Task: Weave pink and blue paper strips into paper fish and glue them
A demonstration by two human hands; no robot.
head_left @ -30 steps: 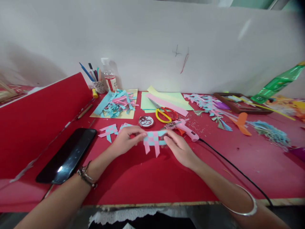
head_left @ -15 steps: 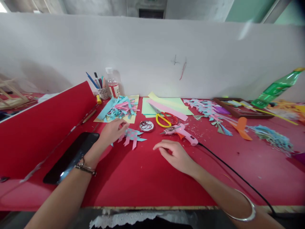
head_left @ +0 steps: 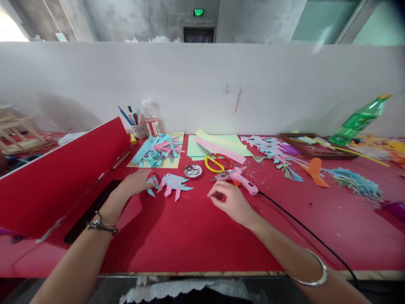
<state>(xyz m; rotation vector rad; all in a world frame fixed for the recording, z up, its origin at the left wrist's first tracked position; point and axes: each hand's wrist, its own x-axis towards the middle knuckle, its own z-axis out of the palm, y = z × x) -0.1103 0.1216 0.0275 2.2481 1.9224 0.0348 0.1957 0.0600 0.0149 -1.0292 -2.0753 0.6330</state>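
My left hand point(head_left: 136, 182) rests low over the table with curled fingers, closed on a small woven paper piece point(head_left: 152, 181) in pink and blue. Just to its right lies a larger woven paper strip point(head_left: 172, 183) with loose ends. My right hand point(head_left: 232, 202) hovers at the middle, thumb and forefinger brought together in a ring, with nothing visible in them. Beyond it is a pink glue gun point(head_left: 245, 183). Scissors point(head_left: 215, 162) with yellow and red handles and a round tin point(head_left: 193, 171) lie further back.
A phone point(head_left: 91, 213) lies by my left forearm, beside a tilted red board point(head_left: 69, 169). Cut paper strips point(head_left: 158, 150) are heaped at the back left. The glue gun's black cord point(head_left: 303, 226) runs to the front right. A green bottle point(head_left: 360, 120) leans over a brown tray point(head_left: 344, 155).
My left hand has shifted left, off the larger woven strip, with the small woven piece now at its fingers. My right thumb and forefinger have come together. The view has tilted up slightly.
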